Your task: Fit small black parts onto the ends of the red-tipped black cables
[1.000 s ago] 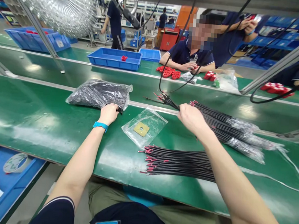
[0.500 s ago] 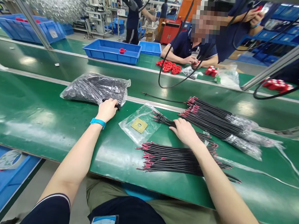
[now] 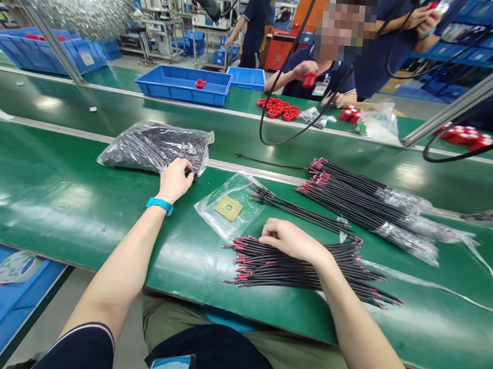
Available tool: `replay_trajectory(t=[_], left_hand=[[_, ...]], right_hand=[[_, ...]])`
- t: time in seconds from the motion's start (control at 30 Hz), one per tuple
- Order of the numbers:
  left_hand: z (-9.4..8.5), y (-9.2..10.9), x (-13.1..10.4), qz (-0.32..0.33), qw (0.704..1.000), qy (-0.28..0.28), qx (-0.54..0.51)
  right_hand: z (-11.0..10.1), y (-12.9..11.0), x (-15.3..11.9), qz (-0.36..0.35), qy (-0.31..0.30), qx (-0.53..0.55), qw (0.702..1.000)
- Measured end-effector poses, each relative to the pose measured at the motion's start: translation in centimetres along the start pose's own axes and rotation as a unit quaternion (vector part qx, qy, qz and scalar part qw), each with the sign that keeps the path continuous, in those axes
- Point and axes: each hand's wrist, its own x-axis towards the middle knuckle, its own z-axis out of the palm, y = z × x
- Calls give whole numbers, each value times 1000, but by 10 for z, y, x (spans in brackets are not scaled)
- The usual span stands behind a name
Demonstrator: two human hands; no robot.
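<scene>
Nearest the person, a spread of loose black cables with red ends is lying along the near side of the green table. The right hand is resting low over its far side, fingers loosely bent; whether they are pinching a cable I can't tell. Just beyond, a thin bundle is lying apart from that hand, its right end reaching the loose cables. To its left, a clear bag is lying flat with a yellow square plate showing through.

The left hand is curling its fingers at the near right corner of a plastic bag full of dark pieces. Something black is showing by the fingertips, but I can't make out how firmly they're closing on it. Over to the right, thicker cable bundles are lying with their far ends in plastic.

Across the table, a blue tray is holding one red part, and a seated co-worker is lifting another red piece beside scattered red rings.
</scene>
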Motion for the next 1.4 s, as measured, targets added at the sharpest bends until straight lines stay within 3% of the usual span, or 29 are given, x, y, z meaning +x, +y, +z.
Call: replay_trajectory(t=[0.17,0.3,0.37,0.47,0.57,0.67,0.83,0.97,1.23,1.33,1.4], left_hand=[[6,-2,3,-29,989,30,-143],[12,-5,5,-49,975,48,-211],[16,-7,6,-57,969,52,-233],[22,-8,8,-66,958,54,-274],[25,-6,8,-88,940,50,-325],[26,0,7,-110,912,37,-392],[29,6,4,-106,883,48,-456],[29,10,3,-111,860,44,-495],[20,29,-7,-109,821,-14,-561],[23,38,-13,-99,800,-45,-591],[25,46,-18,-114,757,-89,-637]], right_hand=[[-3,9,-1,-19,-26,94,995],[-4,11,-1,-20,-12,139,990],[-3,10,4,-1,25,177,984],[1,4,20,29,130,214,968],[12,-7,44,1,233,167,958],[24,-14,61,-29,286,107,952],[35,-7,56,36,311,21,949],[36,0,49,41,321,-22,946],[44,-3,57,-5,215,-178,960],[42,-4,55,-7,249,-177,952],[40,-6,52,-2,304,-145,942]])
